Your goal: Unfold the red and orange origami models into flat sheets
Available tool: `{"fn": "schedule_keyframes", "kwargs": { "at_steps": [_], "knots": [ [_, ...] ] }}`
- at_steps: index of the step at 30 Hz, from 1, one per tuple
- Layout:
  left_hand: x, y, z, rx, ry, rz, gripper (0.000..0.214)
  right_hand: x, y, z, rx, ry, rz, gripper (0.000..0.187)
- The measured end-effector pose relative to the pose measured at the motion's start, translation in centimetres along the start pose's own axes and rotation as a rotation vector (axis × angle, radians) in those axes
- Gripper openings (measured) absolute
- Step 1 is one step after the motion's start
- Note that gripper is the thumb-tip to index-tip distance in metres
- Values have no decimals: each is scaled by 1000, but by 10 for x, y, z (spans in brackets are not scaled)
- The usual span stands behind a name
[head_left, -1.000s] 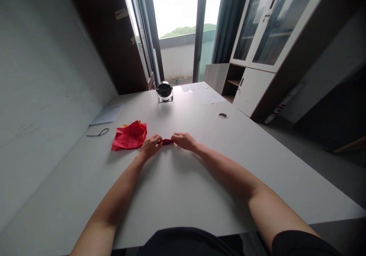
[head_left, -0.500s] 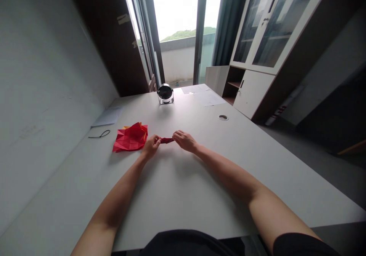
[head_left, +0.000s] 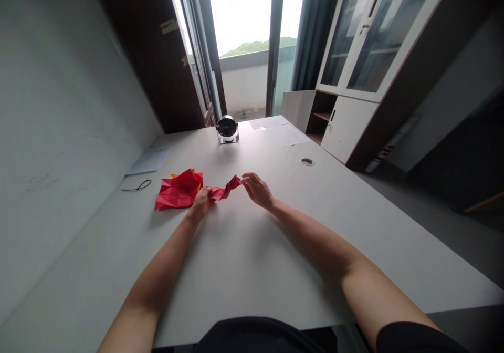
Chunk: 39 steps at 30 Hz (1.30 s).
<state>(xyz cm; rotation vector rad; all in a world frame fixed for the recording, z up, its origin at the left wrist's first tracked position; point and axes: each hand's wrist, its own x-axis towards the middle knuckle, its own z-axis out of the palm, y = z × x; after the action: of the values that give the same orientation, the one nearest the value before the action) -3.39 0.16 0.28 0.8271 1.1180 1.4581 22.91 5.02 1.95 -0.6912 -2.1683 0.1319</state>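
Observation:
Between my hands, just above the white table (head_left: 252, 269), a folded red paper (head_left: 226, 190) is partly opened out in zigzag creases. My left hand (head_left: 201, 201) pinches its left end. At the other end, the fingertips of my right hand (head_left: 256, 189) are closed on the paper's upper right tip. Close beside my left hand lies a stack of creased red paper sheets (head_left: 177, 191), with a bit of yellow-orange paper (head_left: 174, 175) showing at its back edge. My left fingers hide part of the held paper.
A small round black fan-like device on a metal stand (head_left: 227, 128) stands at the far edge. A tape roll (head_left: 307, 162) lies on the right. White sheets (head_left: 294, 135) rest far right, a pale sheet (head_left: 147, 161) far left, and a black cable tie (head_left: 137, 186) by the wall.
The red paper has gone from a narrow folded strip to a wider, zigzag shape. My left hand has shifted left and my right hand slightly up and right.

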Motion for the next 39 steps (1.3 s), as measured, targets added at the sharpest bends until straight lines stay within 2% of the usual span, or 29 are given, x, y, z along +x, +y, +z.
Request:
{"fn": "schedule_keyframes", "kwargs": {
  "at_steps": [5,8,12,19,23,27,30,33,39],
  "knots": [
    [3,5,-4,-158,65,8,11,-1,4,0,0,41,37,16],
    [2,11,-4,-233,32,49,10,-1,9,1,-31,30,51,16],
    [-2,16,0,-286,-14,74,12,-2,15,5,-71,-47,54,16],
    [-7,13,10,-244,-21,40,15,-3,12,7,-26,-166,-44,10],
    [-13,12,17,-122,-110,65,19,3,-3,-1,62,-78,2,21],
    [-20,13,26,-53,-212,84,23,8,-18,-3,121,-50,17,20],
    [-22,13,29,-44,-246,94,22,7,-25,4,154,-120,-15,18],
    [-22,11,30,-32,-221,100,24,4,-25,13,159,-214,-37,19],
    [-20,4,30,-50,-190,72,25,1,-22,19,140,-306,-15,26]
  ]
}}
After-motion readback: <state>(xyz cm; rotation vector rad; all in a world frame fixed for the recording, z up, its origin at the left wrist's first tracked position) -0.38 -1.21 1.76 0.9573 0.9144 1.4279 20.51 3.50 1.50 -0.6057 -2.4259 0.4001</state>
